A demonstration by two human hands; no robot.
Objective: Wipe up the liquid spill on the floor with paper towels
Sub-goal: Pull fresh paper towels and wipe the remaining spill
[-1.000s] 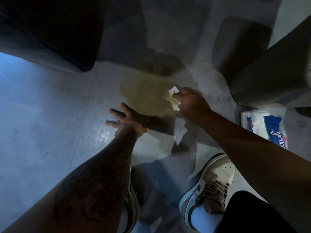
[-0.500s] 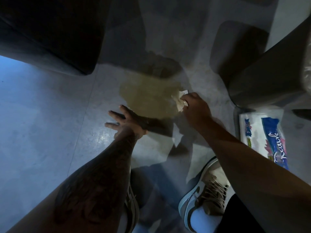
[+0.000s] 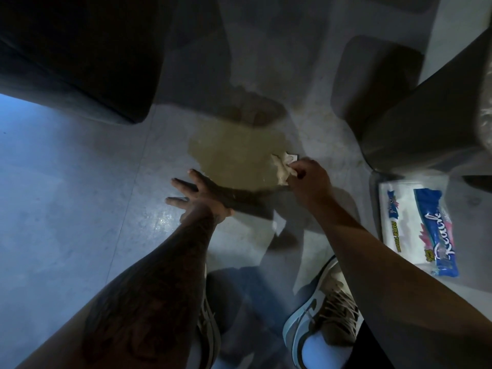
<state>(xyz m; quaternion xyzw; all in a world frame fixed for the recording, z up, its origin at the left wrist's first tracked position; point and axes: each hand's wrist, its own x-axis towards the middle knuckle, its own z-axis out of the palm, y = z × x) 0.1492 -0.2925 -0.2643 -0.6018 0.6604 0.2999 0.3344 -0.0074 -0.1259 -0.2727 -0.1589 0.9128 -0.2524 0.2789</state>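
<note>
A yellowish puddle (image 3: 237, 153) spreads over the grey tiled floor at the middle of the view. My right hand (image 3: 310, 182) grips a crumpled, wet paper towel (image 3: 283, 167) and holds it on the puddle's right edge. My left hand (image 3: 198, 199) lies flat on the floor with its fingers spread, just below and left of the puddle. A wrapped pack of paper towels (image 3: 418, 227), white with blue print, lies on the floor to the right.
A dark piece of furniture (image 3: 74, 54) fills the upper left. A grey bin (image 3: 431, 121) stands at the upper right, above the towel pack. My two sneakers (image 3: 322, 312) are planted on the floor near the bottom.
My right hand has slid the crumpled towel a little to the right along the puddle's edge. My left hand has stayed flat in place.
</note>
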